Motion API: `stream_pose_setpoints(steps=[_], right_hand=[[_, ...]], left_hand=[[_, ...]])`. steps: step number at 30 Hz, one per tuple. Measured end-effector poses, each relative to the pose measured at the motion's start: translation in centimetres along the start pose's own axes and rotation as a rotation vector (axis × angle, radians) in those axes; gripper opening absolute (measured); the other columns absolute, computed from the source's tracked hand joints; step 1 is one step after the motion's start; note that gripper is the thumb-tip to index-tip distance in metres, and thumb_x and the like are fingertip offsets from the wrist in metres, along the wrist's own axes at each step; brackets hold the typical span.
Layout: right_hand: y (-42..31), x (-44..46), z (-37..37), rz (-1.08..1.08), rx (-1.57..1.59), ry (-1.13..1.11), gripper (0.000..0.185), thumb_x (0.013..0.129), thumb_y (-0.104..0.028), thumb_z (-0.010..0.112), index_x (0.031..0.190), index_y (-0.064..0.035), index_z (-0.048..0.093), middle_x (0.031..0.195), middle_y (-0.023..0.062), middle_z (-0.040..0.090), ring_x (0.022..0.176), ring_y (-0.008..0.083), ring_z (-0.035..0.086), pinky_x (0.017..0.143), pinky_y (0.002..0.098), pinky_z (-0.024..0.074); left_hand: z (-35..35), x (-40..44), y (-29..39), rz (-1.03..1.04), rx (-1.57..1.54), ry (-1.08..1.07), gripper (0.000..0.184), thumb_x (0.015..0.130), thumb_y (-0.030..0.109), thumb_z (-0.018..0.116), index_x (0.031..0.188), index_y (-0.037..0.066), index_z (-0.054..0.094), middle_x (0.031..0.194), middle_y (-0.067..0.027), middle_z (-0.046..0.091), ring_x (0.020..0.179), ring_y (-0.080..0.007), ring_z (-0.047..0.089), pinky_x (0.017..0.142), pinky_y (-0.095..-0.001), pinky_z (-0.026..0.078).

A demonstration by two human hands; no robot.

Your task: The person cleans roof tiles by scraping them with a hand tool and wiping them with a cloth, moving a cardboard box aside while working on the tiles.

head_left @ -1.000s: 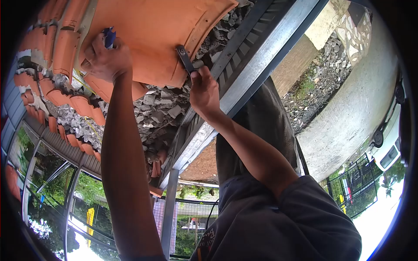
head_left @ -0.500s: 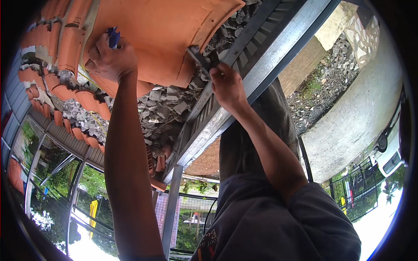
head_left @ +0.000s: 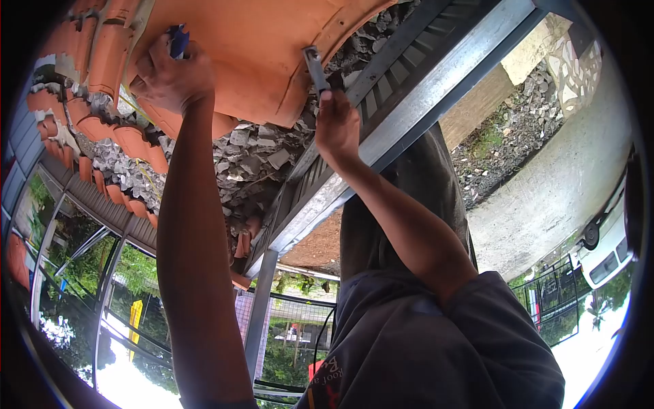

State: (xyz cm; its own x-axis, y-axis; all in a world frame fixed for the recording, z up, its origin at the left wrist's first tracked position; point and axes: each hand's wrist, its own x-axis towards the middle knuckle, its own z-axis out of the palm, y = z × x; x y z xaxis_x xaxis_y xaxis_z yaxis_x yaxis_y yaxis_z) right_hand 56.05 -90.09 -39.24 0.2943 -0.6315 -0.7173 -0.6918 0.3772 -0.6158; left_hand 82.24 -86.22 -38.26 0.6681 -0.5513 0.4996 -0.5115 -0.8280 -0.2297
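My left hand (head_left: 174, 75) is closed around a small blue object (head_left: 179, 42), whose kind I cannot make out. It lies against the left side of a large curved orange roof tile (head_left: 231, 48). My right hand (head_left: 338, 126) grips what looks like a hammer (head_left: 315, 68), its metal end up at the tile's right part, beside the raised rim. Whether the metal touches the tile I cannot tell. The fingers hide the lower part of the tool.
Broken grey rubble (head_left: 248, 150) lies under and beside the tile. Rows of smaller orange tiles (head_left: 109, 68) run along the left. A metal beam (head_left: 409, 116) crosses diagonally by my right forearm. A parked white vehicle (head_left: 606, 259) shows at the far right.
My right hand has moved up and left in the view, and the hammer now stands more upright. My left hand stays at about the same spot, still around the blue object.
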Motion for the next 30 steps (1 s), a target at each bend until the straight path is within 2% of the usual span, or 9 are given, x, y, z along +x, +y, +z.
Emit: stream_pose_setpoints(steps=[1, 3, 7, 9, 10, 17, 23, 26, 30], right_hand=[[0.7, -1.7, 0.9, -0.029, 0.067, -0.019, 0.038, 0.112, -0.033, 0.044, 0.098, -0.0013, 0.060, 0.077, 0.0272, 0.063, 0.078, 0.0519, 0.062, 0.074, 0.0557, 0.0467], [1.4, -2.7, 0.9, 0.041, 0.244, -0.094, 0.045, 0.112, -0.038, 0.047, 0.087, -0.0021, 0.056, 0.063, 0.0117, 0.055, 0.055, 0.0256, 0.057, 0.057, 0.0411, 0.0464], [0.1, -0.5, -1.8, 0.082, 0.437, -0.081, 0.044, 0.112, -0.037, 0.049, 0.085, -0.0026, 0.055, 0.062, 0.0081, 0.053, 0.054, 0.0199, 0.055, 0.054, 0.0381, 0.0436], [0.0, 1.8, -0.3, -0.355, 0.151, 0.307, 0.043, 0.112, -0.036, 0.050, 0.084, -0.0028, 0.055, 0.063, 0.0071, 0.054, 0.055, 0.0192, 0.055, 0.054, 0.0382, 0.0443], [0.2, 1.2, 0.9, -0.184, 0.203, 0.246, 0.041, 0.111, -0.036, 0.051, 0.087, -0.0025, 0.056, 0.065, 0.0133, 0.058, 0.056, 0.0271, 0.058, 0.056, 0.0413, 0.0461], [-2.9, 0.0, -4.7, -0.335, -0.048, 0.070, 0.026, 0.109, -0.023, 0.053, 0.091, -0.0052, 0.057, 0.064, 0.0244, 0.060, 0.066, 0.0510, 0.064, 0.055, 0.0552, 0.0445], [-6.0, 8.2, -4.8, -0.530, -0.164, 0.507, 0.025, 0.107, -0.029, 0.057, 0.095, -0.0081, 0.062, 0.068, 0.0224, 0.067, 0.069, 0.0484, 0.069, 0.059, 0.0545, 0.0528], [-2.8, 5.4, -2.8, -0.384, -0.342, 0.105, 0.023, 0.105, -0.030, 0.060, 0.094, -0.0106, 0.063, 0.074, 0.0206, 0.072, 0.077, 0.0483, 0.073, 0.070, 0.0561, 0.0574], [-4.3, 5.7, -5.7, -0.513, -0.422, 0.046, 0.028, 0.105, -0.034, 0.061, 0.089, -0.0118, 0.066, 0.073, 0.0187, 0.072, 0.073, 0.0467, 0.073, 0.064, 0.0575, 0.0559]], left_hand=[[0.2, 0.1, -0.3, 0.015, -0.004, 0.008, 0.024, 0.073, 0.024, 0.071, 0.097, 0.020, 0.075, 0.097, -0.0038, 0.075, 0.096, -0.0250, 0.069, 0.085, -0.0487, 0.045], [0.6, 0.3, -1.0, 0.062, -0.046, -0.002, 0.026, 0.071, 0.025, 0.073, 0.096, 0.021, 0.075, 0.099, -0.0050, 0.073, 0.090, -0.0286, 0.066, 0.082, -0.0487, 0.045], [0.8, 0.2, -0.9, 0.043, -0.063, -0.003, 0.027, 0.069, 0.025, 0.074, 0.096, 0.022, 0.075, 0.100, -0.0063, 0.071, 0.084, -0.0309, 0.064, 0.080, -0.0477, 0.045], [1.0, 0.1, -1.1, 0.064, -0.056, 0.022, 0.027, 0.069, 0.025, 0.074, 0.095, 0.022, 0.075, 0.099, -0.0066, 0.071, 0.084, -0.0302, 0.065, 0.079, -0.0473, 0.045], [1.2, 0.1, -1.3, 0.095, -0.055, 0.055, 0.027, 0.069, 0.025, 0.074, 0.095, 0.022, 0.075, 0.099, -0.0069, 0.072, 0.084, -0.0294, 0.065, 0.079, -0.0469, 0.045], [1.0, -0.1, -1.3, 0.079, -0.063, 0.013, 0.028, 0.069, 0.026, 0.074, 0.096, 0.021, 0.075, 0.099, -0.0072, 0.071, 0.082, -0.0288, 0.065, 0.079, -0.0464, 0.046], [0.7, 0.3, -1.0, 0.089, -0.027, 0.023, 0.023, 0.076, 0.030, 0.073, 0.097, 0.022, 0.076, 0.098, -0.0032, 0.074, 0.090, -0.0247, 0.069, 0.083, -0.0478, 0.046], [0.4, -0.1, -0.9, 0.029, 0.004, -0.023, 0.023, 0.076, 0.030, 0.073, 0.098, 0.023, 0.076, 0.099, -0.0019, 0.074, 0.092, -0.0239, 0.069, 0.083, -0.0473, 0.046], [0.8, 0.3, -1.3, 0.071, -0.060, -0.007, 0.025, 0.076, 0.030, 0.073, 0.100, 0.023, 0.076, 0.099, -0.0010, 0.074, 0.094, -0.0231, 0.070, 0.083, -0.0476, 0.046]])
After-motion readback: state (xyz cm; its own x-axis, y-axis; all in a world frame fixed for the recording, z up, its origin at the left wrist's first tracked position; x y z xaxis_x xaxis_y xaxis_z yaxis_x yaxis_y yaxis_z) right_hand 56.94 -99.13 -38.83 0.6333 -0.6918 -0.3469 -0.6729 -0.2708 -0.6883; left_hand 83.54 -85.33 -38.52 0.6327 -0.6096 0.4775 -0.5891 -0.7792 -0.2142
